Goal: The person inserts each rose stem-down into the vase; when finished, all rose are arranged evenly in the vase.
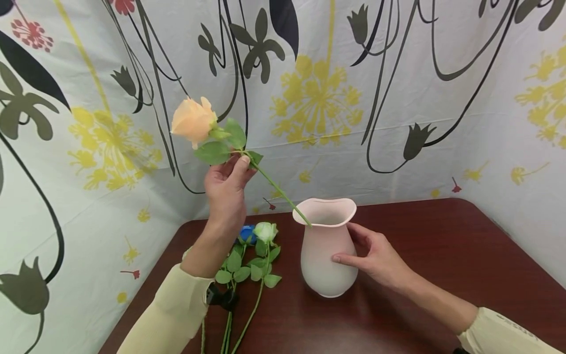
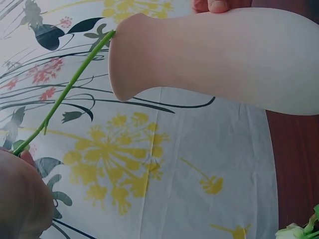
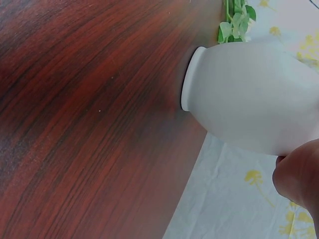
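My left hand (image 1: 227,189) pinches the green stem of a peach-coloured rose (image 1: 193,122) just below its bloom, among the leaves. The stem slants down to the right. Its lower tip is at the wavy rim of a pale pink-and-white vase (image 1: 329,255); whether it touches the rim I cannot tell. The vase stands upright on the table, and my right hand (image 1: 376,255) holds it from the right, thumb on the front and fingers behind. In the right wrist view the vase base (image 3: 192,79) rests on the wood.
Left of the vase, a blue rose (image 1: 247,235) and a white rose (image 1: 266,231) lie on the dark red-brown table (image 1: 424,246), stems toward the front edge. Part of them is behind my left forearm. A flower-patterned cloth (image 1: 389,113) hangs around the table's back and sides.
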A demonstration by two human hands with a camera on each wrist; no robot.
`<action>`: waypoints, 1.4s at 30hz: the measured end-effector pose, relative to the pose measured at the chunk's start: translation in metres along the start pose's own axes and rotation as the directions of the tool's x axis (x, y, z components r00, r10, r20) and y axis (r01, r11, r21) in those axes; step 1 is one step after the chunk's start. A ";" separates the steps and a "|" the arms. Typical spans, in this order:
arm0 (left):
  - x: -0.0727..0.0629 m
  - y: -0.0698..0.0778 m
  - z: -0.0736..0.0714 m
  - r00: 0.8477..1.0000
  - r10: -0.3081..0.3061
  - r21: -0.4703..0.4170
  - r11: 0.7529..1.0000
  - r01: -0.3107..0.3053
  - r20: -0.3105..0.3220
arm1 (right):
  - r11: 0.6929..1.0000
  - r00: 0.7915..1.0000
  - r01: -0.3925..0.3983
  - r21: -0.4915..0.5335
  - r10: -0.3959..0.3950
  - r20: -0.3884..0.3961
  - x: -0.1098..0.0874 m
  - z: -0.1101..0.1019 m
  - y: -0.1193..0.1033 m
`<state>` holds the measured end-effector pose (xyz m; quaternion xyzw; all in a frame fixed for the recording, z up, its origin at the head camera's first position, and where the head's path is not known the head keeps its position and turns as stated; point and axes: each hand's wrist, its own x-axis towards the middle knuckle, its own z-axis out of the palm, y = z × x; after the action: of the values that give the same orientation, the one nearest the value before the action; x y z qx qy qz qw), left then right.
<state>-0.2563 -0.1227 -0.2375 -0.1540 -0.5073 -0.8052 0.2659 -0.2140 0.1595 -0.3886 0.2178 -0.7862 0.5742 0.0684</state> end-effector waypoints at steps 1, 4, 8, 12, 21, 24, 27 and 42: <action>0.000 0.000 0.001 1.000 0.006 -0.006 1.000 -0.006 -0.008 | 1.000 1.000 -0.001 0.000 0.001 0.000 0.000 0.000 0.000; -0.001 0.000 0.002 1.000 0.026 -0.013 1.000 -0.026 -0.016 | 1.000 1.000 -0.004 -0.003 0.004 0.001 0.000 0.000 0.000; -0.003 -0.003 0.003 0.998 0.054 0.013 0.998 -0.054 0.025 | 1.000 1.000 -0.003 0.001 0.003 0.003 0.000 0.000 -0.001; -0.007 -0.010 0.002 0.997 0.045 0.055 0.997 -0.049 0.064 | 1.000 1.000 -0.003 0.008 0.003 0.005 0.000 0.000 -0.001; -0.022 -0.031 0.009 0.996 -0.030 0.107 0.994 0.021 0.087 | 1.000 1.000 -0.009 -0.005 0.009 -0.001 0.000 0.000 0.000; -0.026 -0.037 0.011 0.994 -0.057 0.145 0.988 0.043 0.093 | 1.000 1.000 -0.008 -0.007 0.008 -0.002 0.000 0.000 0.001; -0.030 -0.041 0.014 0.991 -0.077 0.167 0.984 0.058 0.112 | 1.000 1.000 -0.009 -0.003 0.009 -0.003 0.000 0.000 0.001; -0.033 -0.050 0.020 0.972 -0.127 0.214 0.973 0.084 0.196 | 1.000 1.000 -0.017 -0.005 0.017 -0.004 0.000 0.000 0.001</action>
<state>-0.2586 -0.0784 -0.2824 -0.1820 -0.6198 -0.7413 0.1822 -0.2141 0.1597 -0.3898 0.2098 -0.7895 0.5730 0.0658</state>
